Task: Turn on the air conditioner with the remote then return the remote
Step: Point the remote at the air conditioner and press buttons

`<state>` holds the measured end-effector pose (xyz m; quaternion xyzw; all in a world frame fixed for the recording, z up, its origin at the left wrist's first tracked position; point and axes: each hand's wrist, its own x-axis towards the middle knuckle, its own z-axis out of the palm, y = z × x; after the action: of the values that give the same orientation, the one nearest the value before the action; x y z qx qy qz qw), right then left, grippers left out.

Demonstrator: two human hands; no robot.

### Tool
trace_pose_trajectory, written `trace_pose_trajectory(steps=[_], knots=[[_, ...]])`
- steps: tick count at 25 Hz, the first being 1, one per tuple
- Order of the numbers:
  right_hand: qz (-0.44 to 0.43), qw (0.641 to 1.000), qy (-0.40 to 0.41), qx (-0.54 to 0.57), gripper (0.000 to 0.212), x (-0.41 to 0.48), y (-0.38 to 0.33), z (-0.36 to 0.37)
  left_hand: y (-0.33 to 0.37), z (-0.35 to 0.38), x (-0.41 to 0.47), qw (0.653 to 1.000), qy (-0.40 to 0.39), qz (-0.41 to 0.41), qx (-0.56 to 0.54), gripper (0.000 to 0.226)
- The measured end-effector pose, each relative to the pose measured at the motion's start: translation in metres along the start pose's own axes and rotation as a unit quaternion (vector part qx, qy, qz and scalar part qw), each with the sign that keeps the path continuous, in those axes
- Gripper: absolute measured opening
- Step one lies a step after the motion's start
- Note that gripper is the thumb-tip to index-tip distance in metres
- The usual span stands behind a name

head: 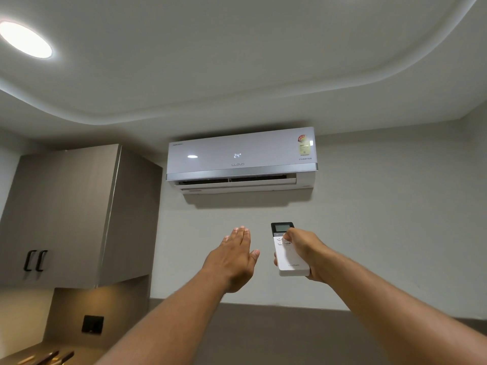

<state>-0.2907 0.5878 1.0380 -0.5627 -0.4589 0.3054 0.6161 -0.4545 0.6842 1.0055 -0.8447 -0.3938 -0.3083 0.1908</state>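
The white Lloyd remote (289, 249) is sitting upright in the right hand (307, 255), its dark display end pointing up toward the air conditioner (241, 160). The right hand is wrapping around the remote's right edge and back, with the thumb pressing on the buttons just below the display. The left hand (234, 260) is hovering just beside the remote on its left, flat and empty, fingers together and stretched out, not touching it. Above both hands, the Lloyd wall unit is showing 24° on its front panel, and its lower flap is standing open. Up and to the left of the left hand, a brown wall cabinet (71, 217) with two black handles is hanging. A round ceiling light (25, 39) is glowing far above it.
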Motion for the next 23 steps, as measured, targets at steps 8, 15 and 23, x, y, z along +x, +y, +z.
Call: trace_pose_trajectory(steps=[8,15,23], knots=[[-0.008,1.0,-0.001,0.006,0.018,-0.0029,0.0005,0.0024,-0.0012,0.0008,0.0,1.0,0.005,0.011,-0.005,0.066],[-0.01,1.0,0.0,0.005,0.017,-0.0046,-0.001,0.0008,-0.0031,0.0017,0.0021,1.0,0.005,0.009,-0.002,0.067],[-0.01,1.0,-0.001,0.002,0.018,-0.0039,-0.0021,0.0022,-0.002,-0.001,0.0019,1.0,0.008,0.007,-0.01,0.066]])
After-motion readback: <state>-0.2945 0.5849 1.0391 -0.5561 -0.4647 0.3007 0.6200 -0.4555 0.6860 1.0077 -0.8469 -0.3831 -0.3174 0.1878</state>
